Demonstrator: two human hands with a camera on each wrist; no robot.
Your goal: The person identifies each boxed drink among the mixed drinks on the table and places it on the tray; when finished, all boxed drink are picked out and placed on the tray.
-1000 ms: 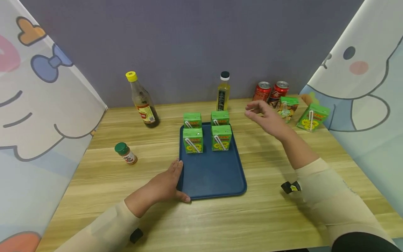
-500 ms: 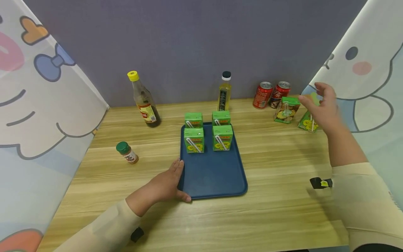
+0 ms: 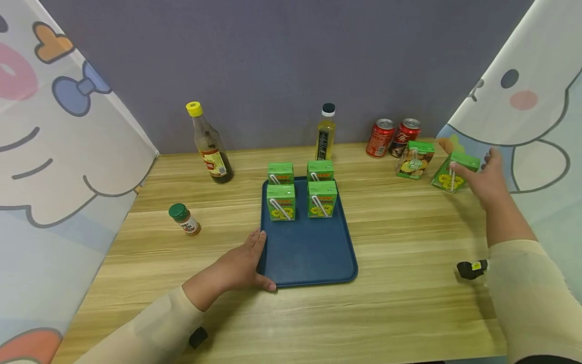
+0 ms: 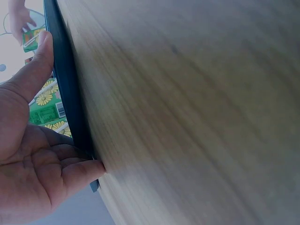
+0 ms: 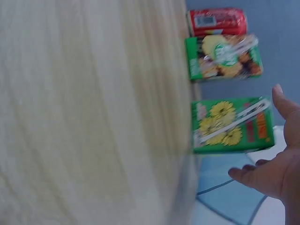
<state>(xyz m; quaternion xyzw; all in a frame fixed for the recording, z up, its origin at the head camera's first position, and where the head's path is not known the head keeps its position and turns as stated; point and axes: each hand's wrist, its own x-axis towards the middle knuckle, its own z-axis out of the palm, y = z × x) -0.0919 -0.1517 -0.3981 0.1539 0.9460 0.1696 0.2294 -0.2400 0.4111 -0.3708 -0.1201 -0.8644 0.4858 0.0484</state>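
The left hand (image 3: 241, 263) rests at the near left corner of a blue tray (image 3: 309, 255), its thumb stretched along the near edge and its fingers along the left side. In the left wrist view that hand (image 4: 42, 154) touches the tray's dark rim (image 4: 70, 93). Several green drink cartons (image 3: 322, 200) with straws stand on the tray's far half. At the far right, the right hand (image 3: 488, 179) is spread beside another green drink carton (image 3: 447, 179) with yellow flowers. Thumb and fingers stand apart near this carton (image 5: 222, 126) in the right wrist view, without gripping it.
A brown-patterned drink carton (image 3: 415, 161) and two red cans (image 3: 380, 139) stand left of the right hand. Behind the tray is an oil bottle (image 3: 325, 134). On the left are a yellow-capped sauce bottle (image 3: 212, 151) and a green-lidded spice jar (image 3: 185, 220). Printed panels flank the table.
The right hand has moved from beside the tray out to the right, then down to the flowered drink carton. The left hand stays at the tray's corner.
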